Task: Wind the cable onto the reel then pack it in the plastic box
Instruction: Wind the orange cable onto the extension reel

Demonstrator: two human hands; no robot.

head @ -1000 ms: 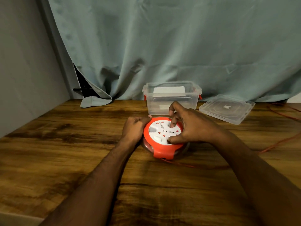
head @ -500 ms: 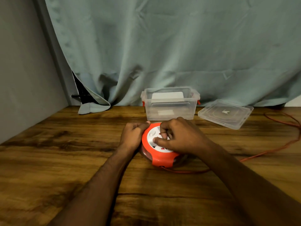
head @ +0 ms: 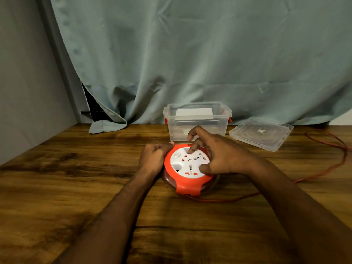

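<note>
Orange round cable reel (head: 187, 168) mid-wind, loose orange cable (head: 323, 155) left.
Our left hand (head: 155, 159) grips its rim; right hand (head: 219, 155) fingertips have swung round, turning the white face, so winding's progressing.

Left hand (head: 155, 159) grips the orange reel (head: 187, 173) while right hand (head: 219, 155) fingers press its white face, cable (head: 323, 168) trailing right.
</note>
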